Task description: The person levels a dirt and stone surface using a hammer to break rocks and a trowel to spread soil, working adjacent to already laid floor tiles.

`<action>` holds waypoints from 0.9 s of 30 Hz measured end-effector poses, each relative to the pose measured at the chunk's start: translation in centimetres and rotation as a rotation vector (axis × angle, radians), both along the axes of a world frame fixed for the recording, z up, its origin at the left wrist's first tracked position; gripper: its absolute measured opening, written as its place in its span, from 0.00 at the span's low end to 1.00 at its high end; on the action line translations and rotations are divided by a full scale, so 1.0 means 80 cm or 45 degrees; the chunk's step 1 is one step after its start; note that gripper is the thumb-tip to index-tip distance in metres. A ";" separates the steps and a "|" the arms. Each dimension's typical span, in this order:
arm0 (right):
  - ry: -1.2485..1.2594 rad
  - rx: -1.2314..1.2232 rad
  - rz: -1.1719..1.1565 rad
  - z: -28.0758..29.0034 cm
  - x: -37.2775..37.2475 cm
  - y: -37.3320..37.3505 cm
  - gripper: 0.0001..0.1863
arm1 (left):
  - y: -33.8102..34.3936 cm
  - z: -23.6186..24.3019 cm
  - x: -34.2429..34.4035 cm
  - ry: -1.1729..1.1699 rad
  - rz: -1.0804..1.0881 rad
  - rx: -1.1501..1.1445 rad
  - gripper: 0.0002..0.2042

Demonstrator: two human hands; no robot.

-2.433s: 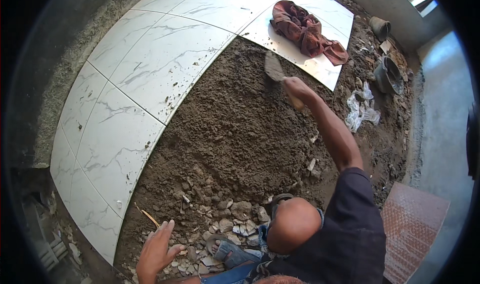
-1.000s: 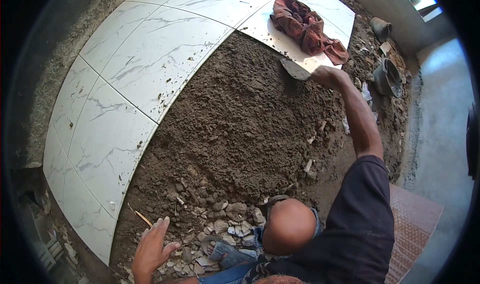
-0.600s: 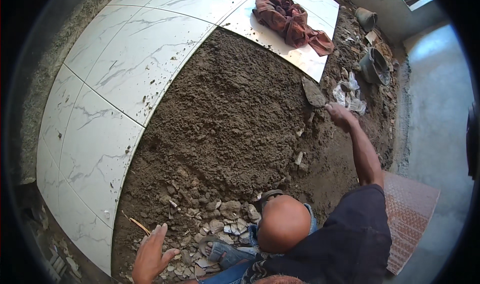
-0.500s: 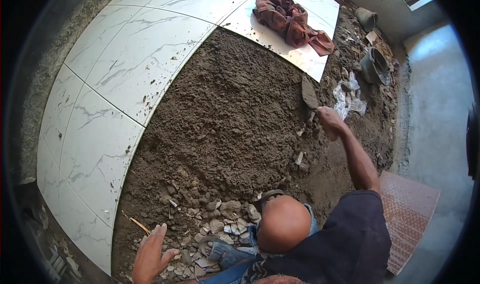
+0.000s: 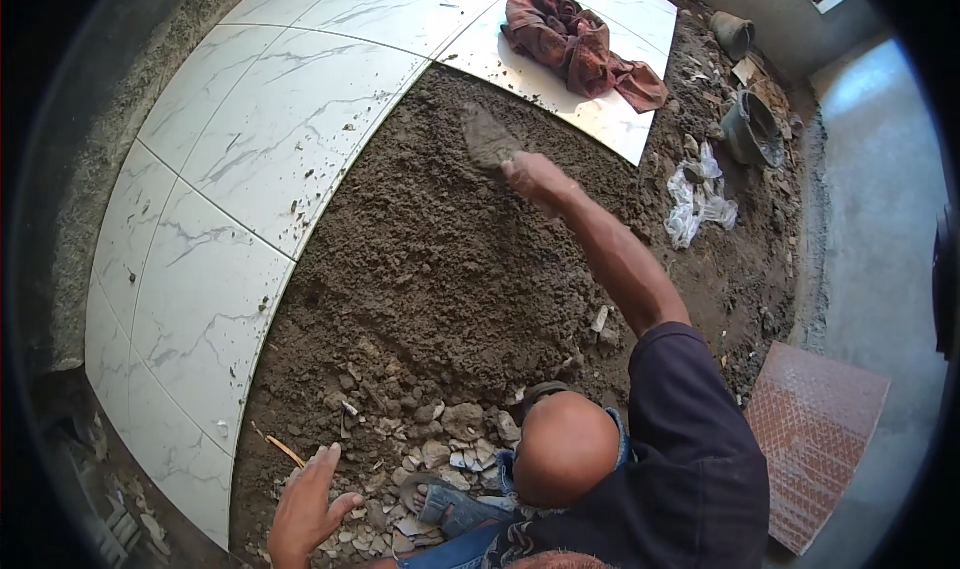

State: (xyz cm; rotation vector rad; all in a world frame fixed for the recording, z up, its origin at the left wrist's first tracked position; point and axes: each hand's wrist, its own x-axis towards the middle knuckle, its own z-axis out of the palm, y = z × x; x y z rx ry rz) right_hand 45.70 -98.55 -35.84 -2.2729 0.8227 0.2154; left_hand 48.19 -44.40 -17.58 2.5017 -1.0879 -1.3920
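My right hand [image 5: 540, 182] grips a trowel [image 5: 487, 134], its mud-coated blade on the dark, damp mortar bed [image 5: 430, 239] close to the corner where the tiles meet. The handle is hidden in my fist. At the lower left, my left hand [image 5: 308, 504] has its fingers apart and nothing in it, above rubble and next to a thin wooden stick [image 5: 287, 451]. White marbled tiles [image 5: 215, 279] border the mortar on the left and at the far side.
A crumpled reddish cloth [image 5: 575, 49] lies on the far tile. Beyond the mortar's right edge are clear plastic [image 5: 690, 204] and two buckets [image 5: 752, 129] [image 5: 733, 35]. A patterned tile [image 5: 818, 439] leans near the right wall. My bent knee [image 5: 567, 447] is above broken stones [image 5: 440, 456].
My right hand has swept the trowel leftward and slightly away, from the right edge of the mortar toward the far tile corner. My left hand has barely moved.
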 end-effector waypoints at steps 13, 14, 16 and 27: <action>0.019 -0.092 -0.415 0.000 -0.271 -0.063 0.23 | 0.007 -0.010 0.013 0.037 0.018 0.027 0.38; -0.043 -0.036 -0.444 -0.003 -0.282 -0.058 0.22 | 0.008 -0.013 0.013 0.037 0.004 0.044 0.38; -0.108 0.138 -0.620 -0.009 -0.288 -0.042 0.22 | 0.004 -0.012 0.013 0.049 0.014 0.053 0.38; -0.317 0.393 -0.818 -0.052 -0.177 -0.021 0.18 | 0.006 -0.002 0.012 0.022 0.022 -0.027 0.37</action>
